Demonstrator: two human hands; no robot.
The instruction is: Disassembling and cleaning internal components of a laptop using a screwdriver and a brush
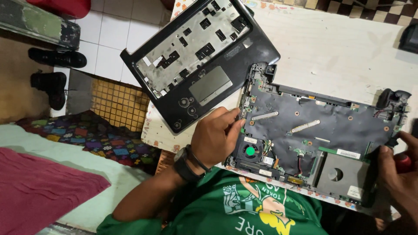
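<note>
Your left hand (215, 137) rests on the left edge of the opened laptop base (322, 135), fingers curled together and pinching at that edge near the hinge corner. Your right hand (398, 174) sits at the right edge of the base, fingers wrapped around a red-handled tool (404, 163); only part of that hand shows, so you cannot tell how firmly it grips. The base lies flat on the pale table (331, 48), at its near edge, just in front of your green shirt (244, 209). The removed black top cover (200, 56), with its touchpad and empty keyboard bay, lies to the far left, hanging partly over the table edge. The base probably handles as stiff but fragile: bare circuit board, thin wires, a small green fan (250, 151) and a metal drive (337, 176) are all exposed. Hold it by the plastic outer frame and corners, not by the board or cables.
</note>
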